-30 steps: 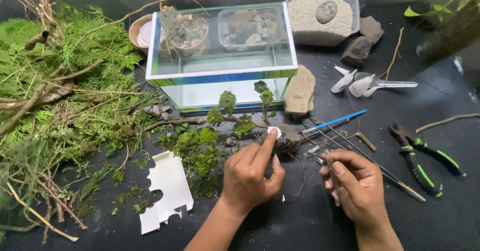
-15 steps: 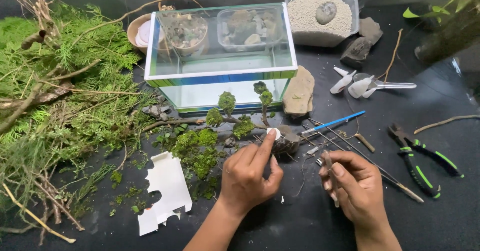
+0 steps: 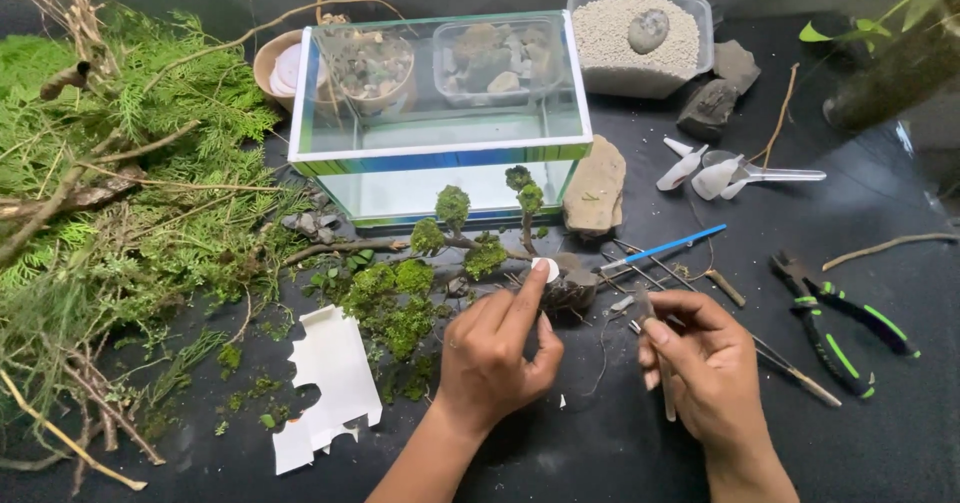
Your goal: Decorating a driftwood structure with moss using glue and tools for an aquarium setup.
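White round pad pinched in my left hand presses the half-mossed miniature tree at centre frame, my right hand gripping a thin stick, glass tank unplanted.

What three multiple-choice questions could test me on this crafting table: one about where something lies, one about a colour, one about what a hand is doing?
1. Where do the pliers lie?
A. Right of the person's hands
B. Inside the glass tank
C. On the green branches

2. What colour is the handle of the thin brush?
A. Red
B. Blue
C. Yellow

3. What is the left hand doing?
A. Resting flat on the table
B. Gripping the pliers
C. Pressing a small white piece against the miniature tree

Answers:
1. A, they rest on the dark table beyond the right hand.
2. B, the handle shows bright blue beside the flat stone.
3. C, its fingertips pinch the white piece at the tree's base.
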